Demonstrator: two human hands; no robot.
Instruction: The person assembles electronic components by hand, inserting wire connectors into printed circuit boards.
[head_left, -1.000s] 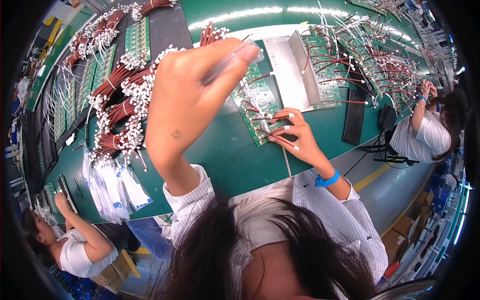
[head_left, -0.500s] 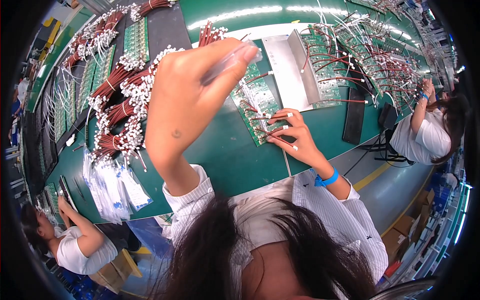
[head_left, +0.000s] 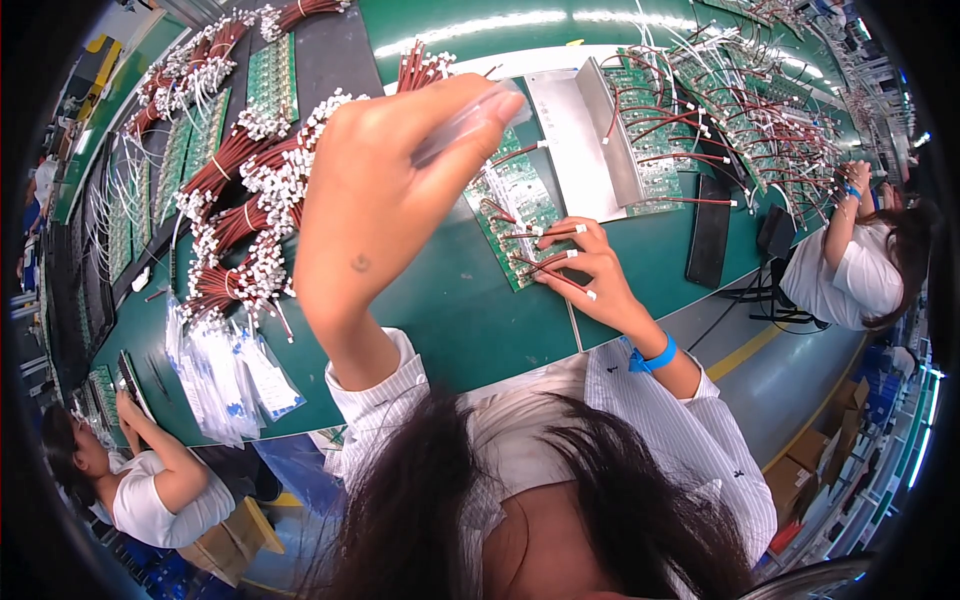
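Note:
Raised over the table, my left hand (head_left: 375,195) is closed with a translucent piece of soft-looking plastic (head_left: 462,128) pinched between thumb and fingers; its exact kind does not show. Below and to the right of it lies a green circuit board (head_left: 538,200) with white connectors and short dark-red wire leads ending in white plugs. My right hand (head_left: 597,278) rests at the near right edge of this board, fingers curled onto it and wire leads running between and past them. The far part of the board is hidden behind the left hand and the plastic.
A bent metal plate (head_left: 575,150) stands beside the board, with wired circuit boards (head_left: 655,185) beyond. A black flat device (head_left: 707,240) lies right. Bundled wire harnesses (head_left: 235,155) and clear plastic bags (head_left: 215,370) lie left. Co-workers sit at the left (head_left: 165,495) and right (head_left: 855,270).
My left hand has shifted slightly to the right with the plastic in its grip. The right hand and the board stay in place.

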